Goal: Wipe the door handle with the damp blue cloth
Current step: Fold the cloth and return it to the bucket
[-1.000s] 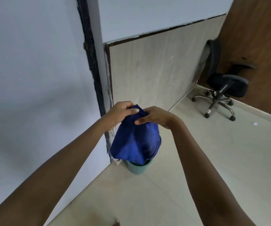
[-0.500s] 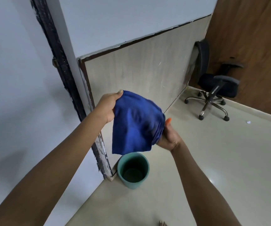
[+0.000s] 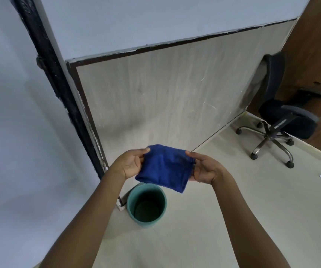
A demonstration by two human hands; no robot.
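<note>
A folded blue cloth (image 3: 165,167) is stretched flat between both hands at the middle of the head view. My left hand (image 3: 129,163) pinches its left edge and my right hand (image 3: 206,168) pinches its right edge. The cloth hangs in the air just above a green bucket (image 3: 147,205) that stands on the floor. No door handle shows in this view.
A dark door-frame edge (image 3: 59,89) runs down the left beside a white wall. A pale wood-grain partition (image 3: 165,97) stands behind the hands. A black swivel office chair (image 3: 283,117) sits at the right on the light tiled floor (image 3: 262,190).
The cloth went from hanging loosely at the left hand to a smaller folded rectangle held level by both hands. The hands dropped lower, nearer the bucket.
</note>
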